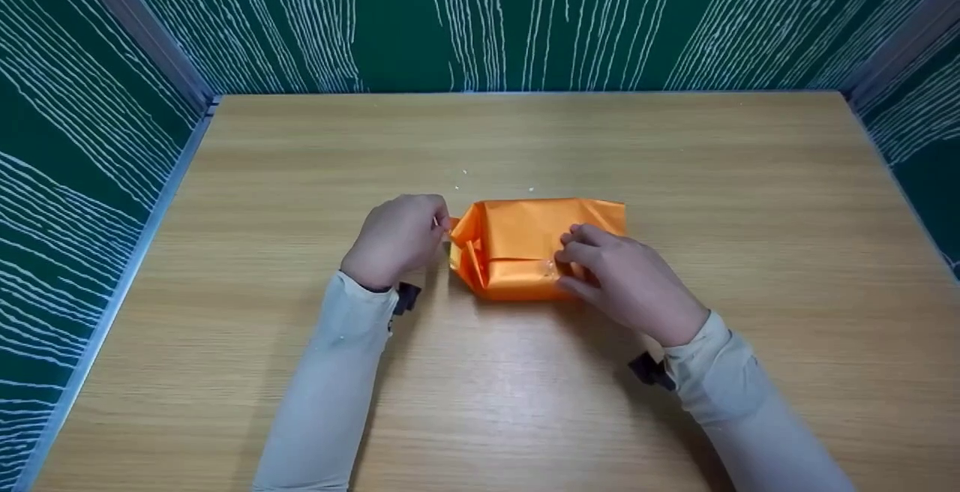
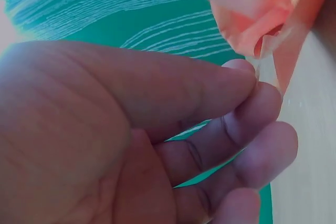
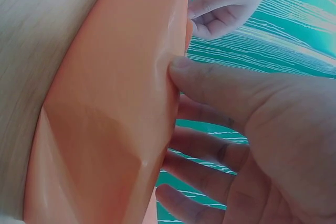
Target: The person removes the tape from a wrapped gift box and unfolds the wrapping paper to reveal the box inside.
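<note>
The orange parcel (image 1: 523, 226) lies left-to-right, mid-frame; my left hand (image 1: 400, 238) pinches a clear strip (image 2: 265, 45) at its left end, my right hand (image 1: 630, 278) rests loosely on its right half.

I see both sleeved forearms (image 1: 765, 409) angled inward, the left hand (image 1: 399, 237) pinching thumb (image 2: 194, 85) against fingers (image 2: 262, 106), the right hand (image 1: 630, 276) loosely spread, thumb apart.

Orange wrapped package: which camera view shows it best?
The head view: the orange wrapped package shows almost whole, partly behind the right hand. The left wrist view catches just one end; the right wrist, a long side cropped below.
</note>
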Tool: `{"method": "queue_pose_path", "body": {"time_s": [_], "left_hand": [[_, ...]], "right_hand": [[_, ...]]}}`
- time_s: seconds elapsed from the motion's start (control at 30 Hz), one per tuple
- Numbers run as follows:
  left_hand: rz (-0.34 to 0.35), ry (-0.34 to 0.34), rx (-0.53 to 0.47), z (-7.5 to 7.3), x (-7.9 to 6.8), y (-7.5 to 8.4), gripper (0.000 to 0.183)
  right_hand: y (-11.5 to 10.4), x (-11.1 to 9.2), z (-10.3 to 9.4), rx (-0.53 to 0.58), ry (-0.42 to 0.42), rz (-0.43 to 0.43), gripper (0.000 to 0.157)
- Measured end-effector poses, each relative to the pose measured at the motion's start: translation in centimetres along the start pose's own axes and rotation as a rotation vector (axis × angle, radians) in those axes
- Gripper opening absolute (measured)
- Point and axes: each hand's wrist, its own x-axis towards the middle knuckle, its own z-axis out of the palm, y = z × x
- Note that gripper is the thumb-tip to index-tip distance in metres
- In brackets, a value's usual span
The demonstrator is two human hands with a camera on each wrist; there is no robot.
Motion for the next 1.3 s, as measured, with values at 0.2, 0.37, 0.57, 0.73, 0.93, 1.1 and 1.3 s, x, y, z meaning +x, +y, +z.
{"method": "queue_pose_path", "body": {"time_s": [0.2, 0.37, 0.57, 0.73, 0.93, 1.1, 1.3], "left_hand": [[0.0, 0.012, 0.018, -0.8, -0.6, 0.4, 0.023], [0.002, 0.068, -0.005, -1.1, -0.7, 1.2, 0.021], [0.049, 0.137, -0.031, -1.2, -0.8, 2.2, 0.03], [0.16, 0.186, -0.023, -0.9, -0.7, 3.3, 0.032], [0.296, 0.178, 0.078, 0.2, -0.6, 4.9, 0.04], [0.344, 0.105, 0.098, 2.3, -0.3, 5.5, 0.053], [0.25, -0.009, 0.127, 3.7, -0.3, 5.1, 0.072]], "right_hand": [[-0.1, 0.1, -0.1, 0.012, 0.0, 0.002, 0.028], [-0.1, 0.2, -0.2, 0.009, 0.0, 0.0, 0.029], [-0.2, 0.4, -0.4, 0.005, -0.016, 0.006, 0.03], [-0.1, 0.0, -0.6, 0.015, -0.029, 0.042, 0.031], [0.0, -0.4, -0.7, 0.05, -0.063, 0.103, 0.035], [0.2, -0.1, -0.3, 0.058, -0.078, 0.109, 0.036], [0.3, 0.4, -0.4, 0.052, -0.092, 0.097, 0.036]]}}
